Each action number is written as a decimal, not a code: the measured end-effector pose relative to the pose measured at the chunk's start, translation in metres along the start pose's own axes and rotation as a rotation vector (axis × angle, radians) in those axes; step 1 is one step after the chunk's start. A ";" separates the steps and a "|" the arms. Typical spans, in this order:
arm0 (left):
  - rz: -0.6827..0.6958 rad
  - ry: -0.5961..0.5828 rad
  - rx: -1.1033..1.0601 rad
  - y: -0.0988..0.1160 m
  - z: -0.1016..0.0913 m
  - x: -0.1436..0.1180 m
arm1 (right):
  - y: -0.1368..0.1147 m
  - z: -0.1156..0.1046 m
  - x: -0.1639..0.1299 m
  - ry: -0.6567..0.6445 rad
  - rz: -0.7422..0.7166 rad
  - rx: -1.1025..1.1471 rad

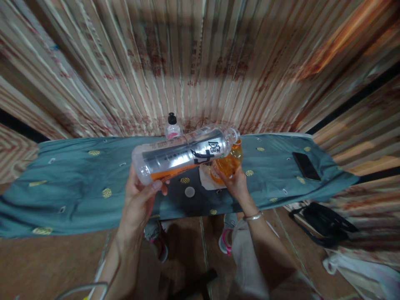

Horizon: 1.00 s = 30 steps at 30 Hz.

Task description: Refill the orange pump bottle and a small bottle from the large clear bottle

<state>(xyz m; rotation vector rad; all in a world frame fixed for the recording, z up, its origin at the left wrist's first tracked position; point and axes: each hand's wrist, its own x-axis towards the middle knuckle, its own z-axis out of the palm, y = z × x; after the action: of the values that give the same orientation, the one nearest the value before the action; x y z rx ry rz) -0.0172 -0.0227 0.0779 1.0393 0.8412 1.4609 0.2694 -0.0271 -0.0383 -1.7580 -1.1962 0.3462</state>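
Two grips: left hand (137, 200) holds the tipped clear bottle (184, 154); right hand (236, 183) clasps an orange-filled container (228, 164).

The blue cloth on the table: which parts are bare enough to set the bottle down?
The cloth is bare left of the left hand, and between the right hand and the phone. The middle is crowded: tilted bottle, orange container, loose cap, small bottle.
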 end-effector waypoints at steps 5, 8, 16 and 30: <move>0.010 -0.014 0.019 0.000 -0.001 0.000 | 0.001 0.001 0.000 0.013 -0.005 -0.015; 0.005 -0.005 0.011 0.000 0.000 0.000 | 0.000 0.000 0.000 0.007 0.004 -0.025; -0.009 0.007 -0.006 0.000 0.000 0.001 | 0.000 0.001 0.000 0.012 -0.003 -0.027; 0.008 -0.003 -0.024 0.000 0.000 0.000 | -0.001 0.000 0.000 0.001 0.008 -0.024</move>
<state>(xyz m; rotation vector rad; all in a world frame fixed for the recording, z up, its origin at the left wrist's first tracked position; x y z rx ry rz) -0.0174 -0.0224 0.0785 1.0276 0.8164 1.4727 0.2689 -0.0273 -0.0372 -1.7841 -1.1980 0.3367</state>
